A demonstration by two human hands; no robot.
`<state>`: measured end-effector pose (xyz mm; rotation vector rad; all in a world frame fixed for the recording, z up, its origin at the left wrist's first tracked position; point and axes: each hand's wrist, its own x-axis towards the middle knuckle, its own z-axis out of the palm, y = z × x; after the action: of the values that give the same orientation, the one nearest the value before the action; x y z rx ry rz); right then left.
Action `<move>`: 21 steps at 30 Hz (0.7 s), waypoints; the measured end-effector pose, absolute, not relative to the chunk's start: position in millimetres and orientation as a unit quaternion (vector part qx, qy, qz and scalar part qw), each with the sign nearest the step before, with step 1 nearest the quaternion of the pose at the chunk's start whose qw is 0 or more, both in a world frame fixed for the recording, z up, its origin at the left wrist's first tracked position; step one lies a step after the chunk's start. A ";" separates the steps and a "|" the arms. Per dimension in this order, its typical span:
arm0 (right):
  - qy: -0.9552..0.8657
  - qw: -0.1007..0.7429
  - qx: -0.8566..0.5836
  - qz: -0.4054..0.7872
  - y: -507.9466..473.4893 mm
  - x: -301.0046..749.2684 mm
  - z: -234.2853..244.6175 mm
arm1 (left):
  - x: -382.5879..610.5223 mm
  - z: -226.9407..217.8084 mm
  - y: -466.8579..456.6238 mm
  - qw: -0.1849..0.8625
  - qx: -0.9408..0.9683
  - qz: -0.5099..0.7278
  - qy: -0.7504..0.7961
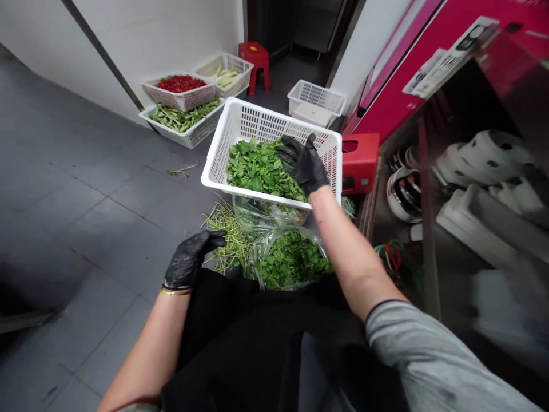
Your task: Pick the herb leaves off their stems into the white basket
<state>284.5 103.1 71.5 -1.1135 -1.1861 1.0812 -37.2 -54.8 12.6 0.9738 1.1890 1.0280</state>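
My right hand, in a black glove, is inside the white plastic basket, over the leafy greens there. Its fingers are spread, and I make out nothing held in them. Lower and to the left, my gloved left hand hovers beside a heap of thin green stems on the floor. Its fingers stretch loosely to the right with nothing visible in them. Between my legs and the basket sits a clear plastic bag of leafy greens. Another clear bag is partly hidden under the basket's front edge.
Ahead on the left, a basket of red chillies rests on a basket of green vegetables, beside a basket of pale vegetables. A red stool and an upright white crate stand farther off. Shoes fill the rack at right.
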 end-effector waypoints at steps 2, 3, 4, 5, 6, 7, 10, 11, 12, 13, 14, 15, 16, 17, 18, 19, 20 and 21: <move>-0.467 0.574 -0.389 0.549 69.2 255.5 74.5 | -10.8 24.9 -57.7 0.588 0.496 0.387 0.508; -0.444 0.585 -0.351 0.581 52.6 240.1 74.7 | 4.3 30.2 -60.5 0.592 0.509 0.372 0.502; -0.424 0.591 -0.316 0.608 37.1 225.3 73.7 | 19.2 34.5 -64.0 0.597 0.517 0.367 0.492; -0.404 0.596 -0.284 0.634 23.0 211.8 72.0 | 33.0 37.6 -67.6 0.589 0.532 0.366 0.485; -0.386 0.596 -0.257 0.655 10.7 200.5 69.7 | 45.0 39.6 -71.2 0.566 0.560 0.362 0.485; -0.371 0.594 -0.234 0.674 0.0 191.6 67.5 | 54.7 40.5 -74.5 0.529 0.596 0.362 0.483; -0.344 0.594 -0.213 0.695 -23.6 180.5 65.1 | 70.9 40.6 -84.3 0.436 0.664 0.383 0.472; -0.340 0.599 -0.219 0.691 -29.7 180.8 66.6 | 73.5 40.6 -88.1 0.419 0.670 0.394 0.470; -0.339 0.605 -0.225 0.685 -35.5 182.4 69.2 | 75.6 40.8 -92.6 0.409 0.669 0.407 0.468; -0.342 0.610 -0.231 0.677 -41.2 184.5 73.0 | 77.5 41.1 -97.8 0.405 0.669 0.417 0.463; -0.349 0.613 -0.236 0.669 -46.8 186.8 77.7 | 79.3 41.4 -103.8 0.405 0.674 0.420 0.454; -0.358 0.615 -0.238 0.661 -52.2 189.0 83.2 | 81.1 41.5 -110.5 0.408 0.687 0.415 0.436; -0.368 0.617 -0.239 0.653 -57.4 191.1 89.3 | 82.7 41.4 -117.7 0.412 0.709 0.400 0.411; -0.378 0.620 -0.243 0.643 -62.0 192.9 95.8 | 83.9 41.1 -125.1 0.415 0.736 0.375 0.381; -0.387 0.623 -0.247 0.633 -66.0 194.6 102.4 | 84.5 40.7 -132.1 0.416 0.763 0.346 0.353; -0.397 0.626 -0.250 0.623 -69.1 196.2 108.8 | 84.3 40.9 -138.4 0.413 0.783 0.323 0.335; -0.405 0.630 -0.251 0.614 -71.2 197.8 114.6 | 83.3 42.0 -143.6 0.402 0.791 0.317 0.334; -0.411 0.633 -0.250 0.607 -72.5 199.1 119.4 | 81.7 44.5 -147.2 0.382 0.787 0.333 0.351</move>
<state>199.1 -72.5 119.4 -0.5713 -0.9411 1.3880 81.7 -147.2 44.5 2.0092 0.8969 0.8493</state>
